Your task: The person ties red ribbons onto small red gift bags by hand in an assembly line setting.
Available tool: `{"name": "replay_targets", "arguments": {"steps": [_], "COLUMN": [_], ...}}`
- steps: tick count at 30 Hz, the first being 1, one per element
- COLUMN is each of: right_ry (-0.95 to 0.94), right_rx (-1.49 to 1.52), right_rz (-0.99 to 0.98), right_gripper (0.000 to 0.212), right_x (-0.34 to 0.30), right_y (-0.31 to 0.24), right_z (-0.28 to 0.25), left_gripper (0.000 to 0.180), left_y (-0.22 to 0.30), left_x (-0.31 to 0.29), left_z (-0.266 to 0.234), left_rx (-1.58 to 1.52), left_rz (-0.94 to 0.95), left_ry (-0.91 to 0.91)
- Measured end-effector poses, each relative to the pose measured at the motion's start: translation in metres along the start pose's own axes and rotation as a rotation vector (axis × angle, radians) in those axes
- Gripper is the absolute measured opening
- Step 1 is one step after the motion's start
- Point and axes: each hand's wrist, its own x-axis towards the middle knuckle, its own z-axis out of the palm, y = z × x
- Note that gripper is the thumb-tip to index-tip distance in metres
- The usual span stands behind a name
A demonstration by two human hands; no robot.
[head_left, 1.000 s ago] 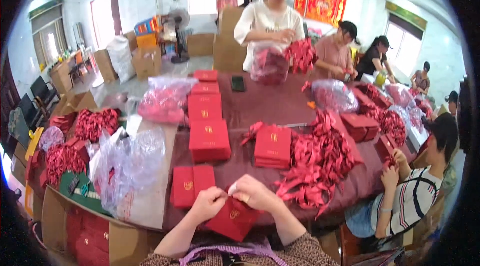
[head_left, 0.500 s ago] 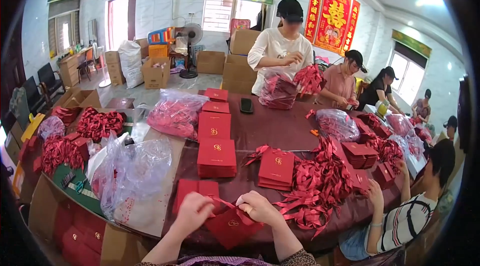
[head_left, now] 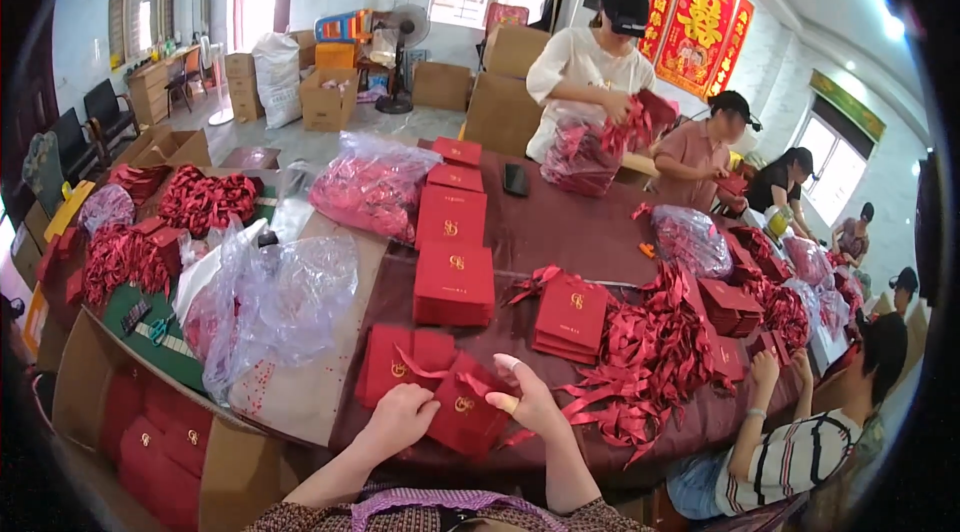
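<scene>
1. The red pouch (head_left: 468, 417), marked with a gold emblem, sits between the two hands at the near side of the worktop (head_left: 590, 232), which is covered in maroon cloth. Whether it rests on the cloth or is held just above cannot be told.
2. The left hand (head_left: 397, 419) has its fingers bent and closed on the pouch's left edge.
3. The right hand (head_left: 537, 404) is at the pouch's right side, thumb against it and forefinger spread away, with a pale wrap at the fingertip. Whether its hidden fingers grip anything cannot be told.
4. A red ribbon (head_left: 424, 369) curves from the pouch's upper left over the flat red pouches (head_left: 375, 357) just behind.
5. Farther back stands a tall pouch stack (head_left: 453, 277), near a plastic bag (head_left: 375, 187) with red contents.
6. To the right, a smaller pouch stack (head_left: 570, 317) lies against a heap of red ribbons (head_left: 650, 342).
7. On the left lie a crumpled clear bag (head_left: 310, 277) and teal scissors (head_left: 159, 330); below them, an open cardboard box (head_left: 235, 472) holds more red pouches.
8. Across the worktop, a person in a white top (head_left: 580, 67) holds red ribbons above a filled bag (head_left: 580, 157).
</scene>
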Motion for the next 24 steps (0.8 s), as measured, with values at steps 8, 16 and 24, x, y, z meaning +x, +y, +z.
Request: {"name": "replay_targets", "arguments": {"steps": [8, 16, 24], "right_ry": [0.211, 0.231, 0.044], "right_rx": [-0.51, 0.571, 1.252], "right_rz": [-0.107, 0.335, -0.134], "right_gripper": [0.012, 0.019, 0.034], "right_x": [-0.03, -0.024, -0.056], "right_y": [0.035, 0.004, 0.027], "right_z": [0.001, -0.02, -0.034], "left_gripper": [0.018, 0.015, 0.017], "left_y": [0.004, -0.001, -0.006], "left_x": [0.004, 0.023, 0.018], "left_z": [-0.003, -0.005, 0.003], "left_rx": [-0.093, -0.191, -0.237], "left_rz": [-0.128, -0.235, -0.341], "left_ry": [-0.063, -0.008, -0.062]}}
